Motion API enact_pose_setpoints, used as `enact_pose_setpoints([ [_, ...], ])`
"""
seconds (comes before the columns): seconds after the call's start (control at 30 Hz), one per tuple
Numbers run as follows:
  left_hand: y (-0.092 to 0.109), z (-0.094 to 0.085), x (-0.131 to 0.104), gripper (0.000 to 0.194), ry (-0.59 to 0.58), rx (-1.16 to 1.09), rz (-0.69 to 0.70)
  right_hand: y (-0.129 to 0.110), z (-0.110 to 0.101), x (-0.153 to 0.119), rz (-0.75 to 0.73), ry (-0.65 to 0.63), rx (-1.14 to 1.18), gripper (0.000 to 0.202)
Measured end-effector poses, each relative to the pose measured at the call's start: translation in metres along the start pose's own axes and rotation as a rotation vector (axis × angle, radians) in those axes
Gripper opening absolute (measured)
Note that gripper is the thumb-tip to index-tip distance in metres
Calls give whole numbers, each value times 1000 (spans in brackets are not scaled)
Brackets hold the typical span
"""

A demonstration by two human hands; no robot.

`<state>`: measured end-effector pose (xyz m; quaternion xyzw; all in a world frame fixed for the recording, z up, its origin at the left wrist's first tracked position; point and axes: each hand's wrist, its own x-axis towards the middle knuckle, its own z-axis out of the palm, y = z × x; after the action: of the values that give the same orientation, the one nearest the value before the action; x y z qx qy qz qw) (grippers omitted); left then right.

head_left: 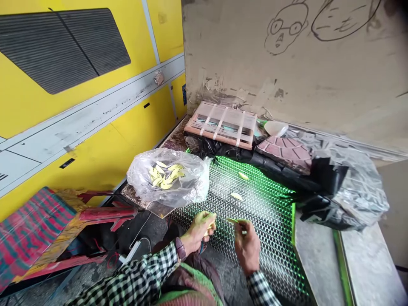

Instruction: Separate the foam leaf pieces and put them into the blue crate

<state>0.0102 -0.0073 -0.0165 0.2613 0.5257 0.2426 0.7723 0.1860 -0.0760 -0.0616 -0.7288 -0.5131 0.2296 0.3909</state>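
Note:
Near the front edge of the metal mesh [264, 225], my left hand [200, 229] has its fingers closed round small yellow-green pieces, partly hidden by the fingers. To its right, my right hand [247, 244] pinches a thin yellow-green piece [232, 220] between thumb and fingertips, above the mesh. Two similar leaf-shaped pieces, one farther back [243, 175] and one nearer [236, 196], lie apart on the mesh. At the left, a clear plastic bag [194, 178] lies open with several more pieces [165, 183] inside.
Behind the mesh are a taped wooden frame [223, 123], black plastic [270, 163], a pink patterned piece [285, 151] and clear plastic wrap [360, 182]. A yellow machine [143, 123] stands left, a red metal stand [105, 213] below it. Grey panels [321, 255] lie right.

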Motion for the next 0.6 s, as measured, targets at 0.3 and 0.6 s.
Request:
enact_pose_setpoints([
  [0.3,1,-3,-4,68,-127,2,-28,16,-12,-13,-429,-58,-430,24],
  [0.6,-8,3,-1,57,-212,158,59,-45,-7,-12,-83,-235,60,30],
])
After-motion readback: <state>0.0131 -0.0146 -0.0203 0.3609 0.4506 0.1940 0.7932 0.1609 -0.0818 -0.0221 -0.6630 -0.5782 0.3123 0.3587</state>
